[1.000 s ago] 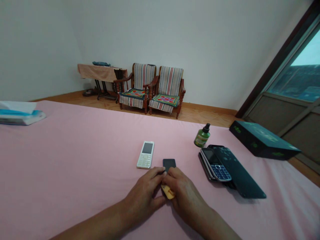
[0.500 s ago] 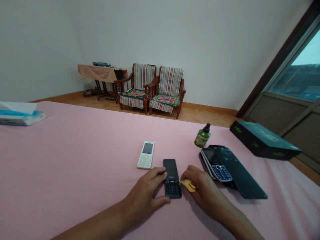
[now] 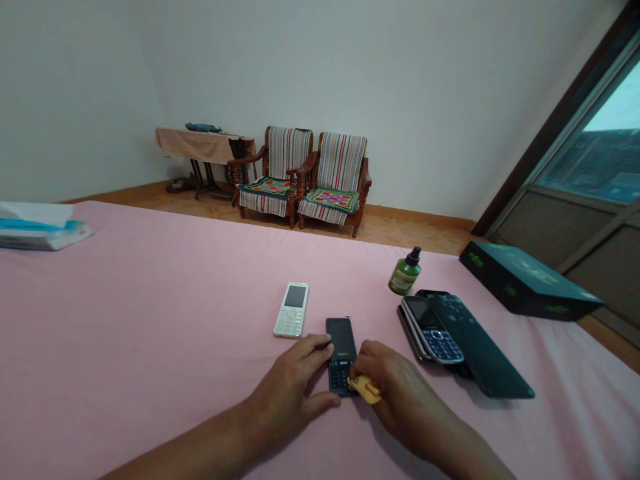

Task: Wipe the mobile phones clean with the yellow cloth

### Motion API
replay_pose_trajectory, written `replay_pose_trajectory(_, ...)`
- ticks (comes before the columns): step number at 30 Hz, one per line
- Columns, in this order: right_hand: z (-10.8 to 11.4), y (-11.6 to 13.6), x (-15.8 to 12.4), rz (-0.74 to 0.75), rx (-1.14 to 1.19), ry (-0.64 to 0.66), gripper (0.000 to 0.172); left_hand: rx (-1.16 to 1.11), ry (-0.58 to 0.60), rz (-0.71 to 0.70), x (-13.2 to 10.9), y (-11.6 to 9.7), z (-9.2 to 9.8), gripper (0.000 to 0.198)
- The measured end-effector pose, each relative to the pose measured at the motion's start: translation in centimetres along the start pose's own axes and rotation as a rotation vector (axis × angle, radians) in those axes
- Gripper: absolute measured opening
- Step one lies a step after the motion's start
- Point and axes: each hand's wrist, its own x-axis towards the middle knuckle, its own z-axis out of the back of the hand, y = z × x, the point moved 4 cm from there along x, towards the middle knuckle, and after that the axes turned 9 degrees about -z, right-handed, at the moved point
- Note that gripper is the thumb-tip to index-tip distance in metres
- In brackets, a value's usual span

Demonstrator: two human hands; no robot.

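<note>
On a pink-sheeted bed (image 3: 150, 320), left hand (image 3: 290, 377) gripping a slim black keypad phone (image 3: 342, 337), right hand (image 3: 390, 383) pinching a yellow cloth (image 3: 365, 389) against the phone's lower edge

Lower part of the black phone (image 3: 341, 347) hidden under the right hand (image 3: 395, 380), yellow cloth (image 3: 365, 390) half buried in its fingers, forearm (image 3: 450, 453) cut off below the grip, lettering on the phone too small to read, packet (image 3: 40, 230) far left of the grip cut off by the edge

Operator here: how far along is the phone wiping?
Done: unclear; the white phone lies apart, and nothing shows whether it was wiped. In hand: the left hand steadies the black keypad phone while the right hand holds a yellow cloth against its lower edge. Left: probably the blue-keyed phone lying to the right.
</note>
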Motion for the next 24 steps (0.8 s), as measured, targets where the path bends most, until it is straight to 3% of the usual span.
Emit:
replay_pose_trajectory(8, -0.9, 1.1, 0.4, 0.012, -0.036, -0.007, 0.017, -0.025, -0.024, -0.045, 0.1, -0.3, 0.1, 0.067)
replay_pose_trajectory(14, -0.1, 0.5, 0.1, -0.015, -0.015, -0.001, 0.023, 0.001, -0.013, -0.007, 0.0, 0.0, 0.0, 0.069)
replay_pose_trajectory(20, -1.4, 1.0, 0.4, 0.029, 0.028, -0.018, 0.021, -0.013, -0.041, -0.055, 0.0, -0.4, 0.1, 0.064)
replay_pose_trajectory(24, -1.0, 0.9, 0.3, 0.015, 0.017, 0.006, 0.02, -0.015, -0.022, -0.056, 0.1, -0.4, 0.2, 0.064)
